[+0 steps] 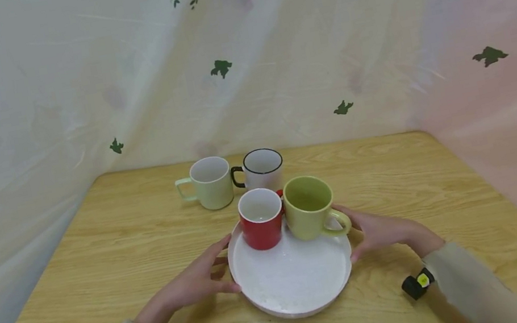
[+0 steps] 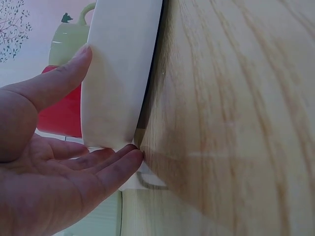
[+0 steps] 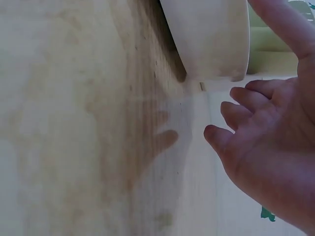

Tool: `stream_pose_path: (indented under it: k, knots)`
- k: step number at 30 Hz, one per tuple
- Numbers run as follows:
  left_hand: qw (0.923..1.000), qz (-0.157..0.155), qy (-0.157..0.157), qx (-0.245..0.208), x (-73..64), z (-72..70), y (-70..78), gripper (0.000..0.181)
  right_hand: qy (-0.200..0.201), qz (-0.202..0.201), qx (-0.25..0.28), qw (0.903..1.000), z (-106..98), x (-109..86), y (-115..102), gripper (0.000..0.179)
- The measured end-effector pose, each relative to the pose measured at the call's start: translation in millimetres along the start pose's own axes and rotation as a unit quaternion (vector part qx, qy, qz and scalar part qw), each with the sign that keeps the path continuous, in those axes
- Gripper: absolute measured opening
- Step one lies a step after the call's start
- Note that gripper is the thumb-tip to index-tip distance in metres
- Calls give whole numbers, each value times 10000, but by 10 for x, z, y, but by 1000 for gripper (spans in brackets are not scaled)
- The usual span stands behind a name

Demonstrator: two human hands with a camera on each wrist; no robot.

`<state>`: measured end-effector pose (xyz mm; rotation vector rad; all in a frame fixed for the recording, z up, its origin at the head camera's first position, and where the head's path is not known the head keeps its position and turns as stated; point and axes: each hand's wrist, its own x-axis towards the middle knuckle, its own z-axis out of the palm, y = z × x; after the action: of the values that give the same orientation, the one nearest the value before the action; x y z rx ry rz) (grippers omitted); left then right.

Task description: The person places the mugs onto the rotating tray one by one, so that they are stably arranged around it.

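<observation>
A round white tray (image 1: 293,285) is on the wooden table, with a red mug (image 1: 265,232) and a yellow-green mug (image 1: 308,222) upright near its far rim. At the tray's left side is my left hand (image 1: 201,278), thumb on the rim and long, fairly straight fingers touching the wall. On the opposite side, my right hand (image 1: 379,229) has its thumb by the rim, behind the yellow-green mug's handle. Its other fingers (image 3: 224,135) are loosely bent and spread beside the tray wall (image 3: 211,44), with a small gap showing in the right wrist view.
Behind the tray stand a pale green mug (image 1: 213,189) and a white mug with a black rim (image 1: 262,169), partly hidden by the red one. A pale curtain (image 1: 278,94) with leaf prints hangs past the far edge of the wooden table (image 1: 136,235).
</observation>
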<state>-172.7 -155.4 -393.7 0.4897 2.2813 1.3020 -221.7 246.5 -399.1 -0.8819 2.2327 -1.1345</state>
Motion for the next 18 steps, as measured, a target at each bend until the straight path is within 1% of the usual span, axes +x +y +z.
stream_pose_path:
  k: [8, 12, 15, 18]
  knots:
    - [10000, 11, -26, -32, -10, -9, -1, 101, -459, 298, -400, 9977, -163, 115, 1, 125]
    - [10000, 20, -50, -70, -12, -10, -4, 100, -658, 351, -294, 9968, -213, 166, -8, 125]
    - [9999, 46, -60, -98, -12, -5, -7, 100, -722, 421, -243, 9962, -239, 204, -18, 125]
    - [9999, 93, -75, -85, -10, -3, -14, 100, -768, 535, -309, 9951, -257, 238, -15, 125]
